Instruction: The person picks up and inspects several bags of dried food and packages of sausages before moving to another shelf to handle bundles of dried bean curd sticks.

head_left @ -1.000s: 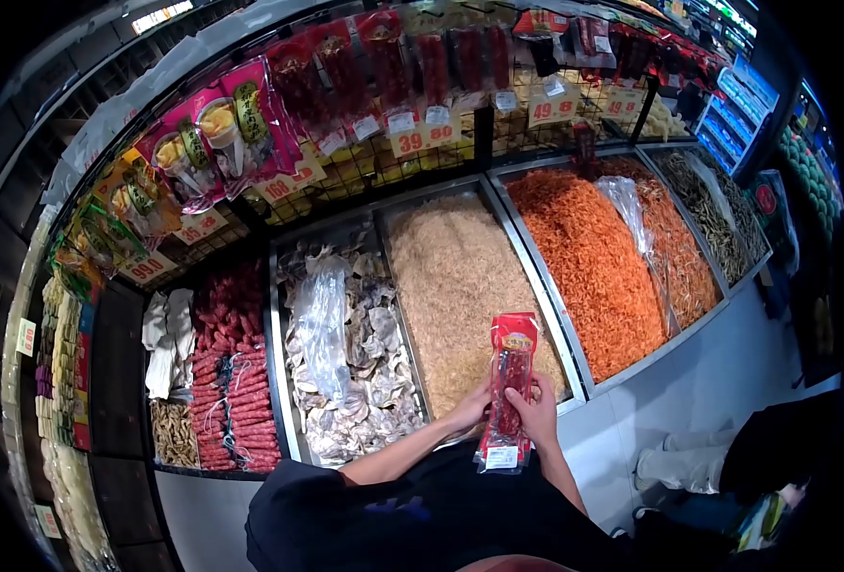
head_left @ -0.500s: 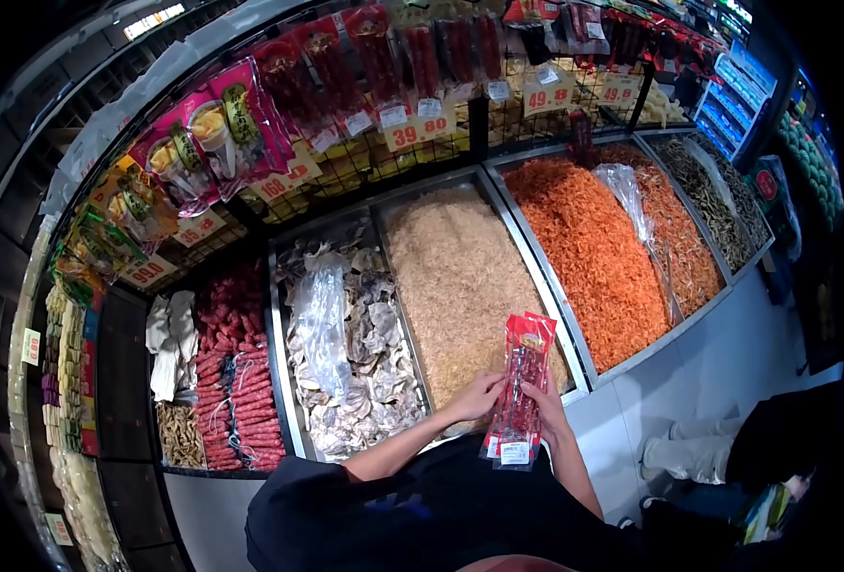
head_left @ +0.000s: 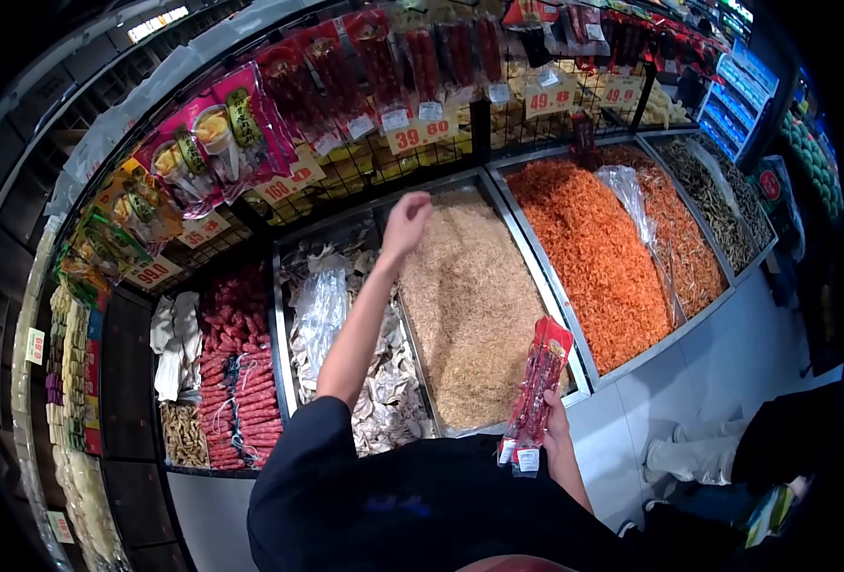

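My right hand (head_left: 557, 424) grips red-topped clear packs of dried sausage (head_left: 536, 386) from the side. White labels hang at their lower ends, and at least two packs overlap. My left hand (head_left: 406, 223) is stretched forward over the far left corner of a bin of pale tiny dried shrimp (head_left: 479, 286). Its fingers are loosely bent and I see nothing in them. Beyond it, similar sausage packs (head_left: 422, 62) hang in a row on a wire rack, above a price card (head_left: 420, 132) reading 39.80.
Left of the pale bin lie flat dried seafood pieces (head_left: 384, 405) under a plastic bag (head_left: 319, 319), then tied red sausages (head_left: 255, 410). To the right is a bin of orange dried shrimp (head_left: 584, 257). Another person's light trousers (head_left: 693, 458) show at lower right.
My left hand has left the sausage packs and swung forward and left toward the hanging rack. The packs have shifted slightly right and now rest in my right hand alone.
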### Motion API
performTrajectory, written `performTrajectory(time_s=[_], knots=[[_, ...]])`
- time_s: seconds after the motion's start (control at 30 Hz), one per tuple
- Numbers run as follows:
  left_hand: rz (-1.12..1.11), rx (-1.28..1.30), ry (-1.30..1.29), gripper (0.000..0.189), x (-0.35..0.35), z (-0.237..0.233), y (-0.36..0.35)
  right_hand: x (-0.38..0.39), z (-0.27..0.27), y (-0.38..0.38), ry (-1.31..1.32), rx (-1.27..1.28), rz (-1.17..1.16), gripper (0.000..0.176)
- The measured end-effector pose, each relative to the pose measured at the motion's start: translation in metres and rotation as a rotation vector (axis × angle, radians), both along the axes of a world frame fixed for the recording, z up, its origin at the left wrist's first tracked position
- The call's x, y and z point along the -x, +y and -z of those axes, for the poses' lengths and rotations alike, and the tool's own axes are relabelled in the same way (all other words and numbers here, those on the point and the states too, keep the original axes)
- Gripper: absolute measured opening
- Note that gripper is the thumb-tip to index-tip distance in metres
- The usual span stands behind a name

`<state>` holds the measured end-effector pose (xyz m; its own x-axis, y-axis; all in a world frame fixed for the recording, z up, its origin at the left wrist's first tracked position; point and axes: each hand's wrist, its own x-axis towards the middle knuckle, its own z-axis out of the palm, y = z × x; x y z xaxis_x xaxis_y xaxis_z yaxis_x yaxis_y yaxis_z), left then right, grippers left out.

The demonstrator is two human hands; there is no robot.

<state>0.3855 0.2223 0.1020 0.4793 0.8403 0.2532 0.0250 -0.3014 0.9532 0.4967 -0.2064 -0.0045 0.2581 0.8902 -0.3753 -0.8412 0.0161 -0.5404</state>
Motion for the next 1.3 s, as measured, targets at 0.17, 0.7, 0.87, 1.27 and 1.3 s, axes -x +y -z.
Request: performTrajectory(time_s=[0.17,0.7,0.87,1.27,1.3], knots=[[-0.481,-0.469,0.085,0.042,-0.031,-0.106,0.104,-0.002,-0.004,-0.003,-0.002,-0.037,0.024,0.064],[-0.557,-0.382,-0.162,0.046,-0.089,-0.141,0.180,-0.006,0.010,-0.019,0.036,-0.013,0.112,0.060],[-0.448,-0.211,-0.025,0.049,-0.072,-0.166,0.161,-0.009,0.006,-0.019,0.124,-0.070,0.036,0.053],[0.137,-0.025,-0.112,0.024,0.033,-0.237,0.000,-0.001,-0.002,-0.010,-0.031,0.013,0.079,0.064],[0.189,0.003,-0.162,0.024,0.035,-0.229,-0.015,-0.001,-0.006,-0.010,0.021,-0.028,0.059,0.058]])
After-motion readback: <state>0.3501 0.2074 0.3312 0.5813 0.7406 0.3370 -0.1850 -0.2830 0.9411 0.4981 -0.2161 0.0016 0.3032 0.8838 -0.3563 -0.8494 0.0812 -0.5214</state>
